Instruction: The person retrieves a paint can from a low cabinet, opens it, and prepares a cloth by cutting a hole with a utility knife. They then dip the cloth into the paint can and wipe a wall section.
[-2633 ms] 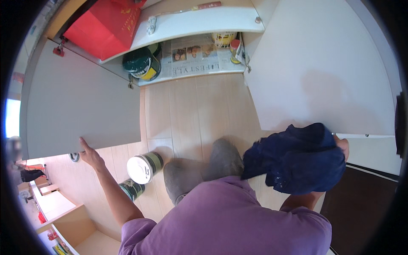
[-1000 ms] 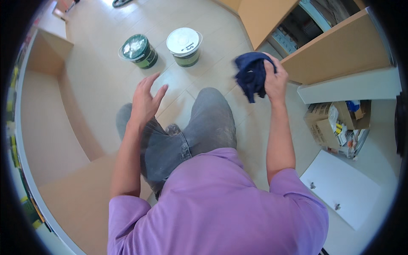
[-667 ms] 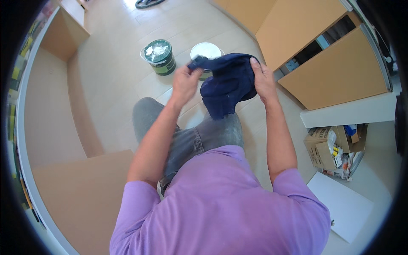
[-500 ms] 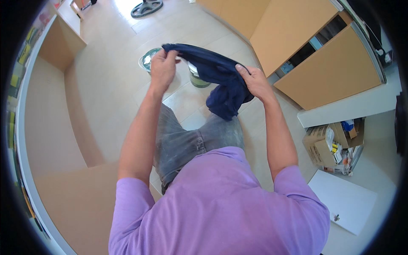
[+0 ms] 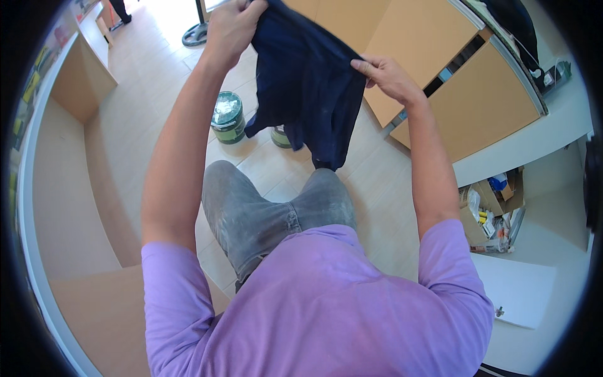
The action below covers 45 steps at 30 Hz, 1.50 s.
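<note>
A dark navy cloth hangs spread out in front of me, held by its upper edge. My left hand is raised high, its fingers closed on the upper left corner. My right hand pinches the right part of that edge between thumb and fingers, a little lower. Behind the cloth, on the tiled floor, a green-lidded bucket is visible, and a second green bucket is mostly hidden by the fabric. The lowest part of the cloth reaches down near my right knee.
Wooden cabinets with doors line the right side, above a cardboard box of supplies. A white panel lies at the lower right. A counter unit curves along my left. A black stand base stands at the back.
I have turned from the open white cupboard. The cloth, earlier bunched in my right hand, is now gripped by both hands, lifted higher and opened out downward.
</note>
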### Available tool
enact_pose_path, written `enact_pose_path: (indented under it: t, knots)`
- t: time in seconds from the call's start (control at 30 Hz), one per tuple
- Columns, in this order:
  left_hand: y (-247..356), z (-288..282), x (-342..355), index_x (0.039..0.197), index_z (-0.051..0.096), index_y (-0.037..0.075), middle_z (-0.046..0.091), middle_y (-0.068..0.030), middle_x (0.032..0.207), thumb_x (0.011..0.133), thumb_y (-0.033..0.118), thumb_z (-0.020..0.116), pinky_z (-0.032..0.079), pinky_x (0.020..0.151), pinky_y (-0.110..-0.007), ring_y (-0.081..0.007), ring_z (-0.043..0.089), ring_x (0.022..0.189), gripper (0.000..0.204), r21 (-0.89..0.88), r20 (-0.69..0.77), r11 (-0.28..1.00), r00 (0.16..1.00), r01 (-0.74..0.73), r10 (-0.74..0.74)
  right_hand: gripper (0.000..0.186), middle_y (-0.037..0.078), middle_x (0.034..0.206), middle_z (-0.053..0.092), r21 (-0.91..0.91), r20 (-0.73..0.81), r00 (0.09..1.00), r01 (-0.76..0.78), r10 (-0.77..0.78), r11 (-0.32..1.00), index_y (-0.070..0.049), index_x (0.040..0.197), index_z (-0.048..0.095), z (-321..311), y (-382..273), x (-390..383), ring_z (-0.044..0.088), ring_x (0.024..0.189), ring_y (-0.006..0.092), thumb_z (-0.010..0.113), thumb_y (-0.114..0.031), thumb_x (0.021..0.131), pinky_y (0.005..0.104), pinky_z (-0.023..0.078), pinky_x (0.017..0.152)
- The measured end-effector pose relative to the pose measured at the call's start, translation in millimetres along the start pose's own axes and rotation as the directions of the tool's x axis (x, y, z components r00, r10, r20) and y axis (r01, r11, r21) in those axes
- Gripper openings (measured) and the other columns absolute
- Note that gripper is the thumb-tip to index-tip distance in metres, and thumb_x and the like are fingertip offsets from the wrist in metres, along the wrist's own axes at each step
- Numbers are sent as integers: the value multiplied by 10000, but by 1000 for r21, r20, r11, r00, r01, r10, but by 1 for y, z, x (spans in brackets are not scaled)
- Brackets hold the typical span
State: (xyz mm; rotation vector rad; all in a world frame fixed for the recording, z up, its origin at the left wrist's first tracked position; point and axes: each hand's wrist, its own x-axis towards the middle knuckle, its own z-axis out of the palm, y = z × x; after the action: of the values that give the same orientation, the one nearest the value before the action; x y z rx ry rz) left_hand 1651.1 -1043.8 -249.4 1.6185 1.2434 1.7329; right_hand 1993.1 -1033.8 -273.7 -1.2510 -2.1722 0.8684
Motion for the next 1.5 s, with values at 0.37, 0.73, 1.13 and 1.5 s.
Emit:
enact_pose_path:
  t: [0.37, 0.73, 1.13, 1.5]
  knots:
    - [116, 24, 31, 852, 716, -58, 661, -66, 691, 940, 253, 610, 469, 557, -346, -155, 603, 599, 340, 66, 13, 996, 998, -57, 56, 583, 256, 1077, 725, 164, -181, 983, -1, 31, 986, 61, 1243, 666, 240, -18, -4, 706, 1071, 343, 695, -438, 944, 394, 525, 959]
    - [147, -66, 51, 960, 740, -63, 709, -124, 780, 933, 252, 584, 535, 660, -345, -201, 674, 695, 353, 360, -175, 931, 975, -64, 135, 295, 184, 911, 739, 413, -129, 992, 44, 10, 910, 0, 1020, 735, 295, 51, 58, 710, 873, 317, 605, -262, 984, 400, 544, 807]
    - [-20, -137, 13, 941, 736, -57, 704, -240, 785, 935, 373, 603, 536, 748, -418, -305, 708, 752, 451, 800, 16, 587, 974, 124, -227, 193, 66, 896, 676, 974, 99, 970, -140, 220, 178, -33, 976, 651, 137, 62, 13, 653, 796, 154, 585, -214, 986, 320, 563, 764]
    - [-66, 45, -142, 1179, 671, -60, 729, -153, 1021, 970, 330, 709, 557, 777, -326, -214, 695, 828, 444, 473, 333, 869, 883, 147, -330, 199, 33, 879, 646, 944, 88, 980, -139, 176, 299, -47, 959, 664, 166, 38, 22, 612, 785, 126, 590, -228, 999, 292, 528, 738]
